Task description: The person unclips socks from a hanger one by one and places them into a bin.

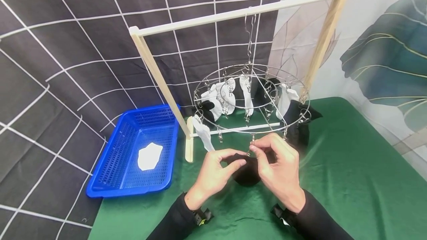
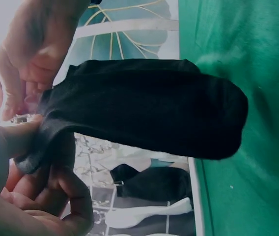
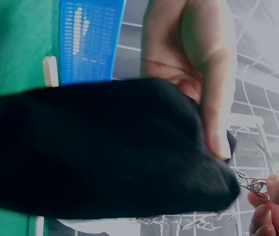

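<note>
A dark gridded backdrop [image 1: 115, 42] adjoins a leaf-patterned panel [image 1: 377, 43].

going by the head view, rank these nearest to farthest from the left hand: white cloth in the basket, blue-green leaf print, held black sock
1. Black sock: pinched in the left hand
2. White cloth: off left, inside the blue basket
3. Blue-green leaf print: far right, at the back

Right wrist view; black sock [image 3: 100, 150] cropped
</note>
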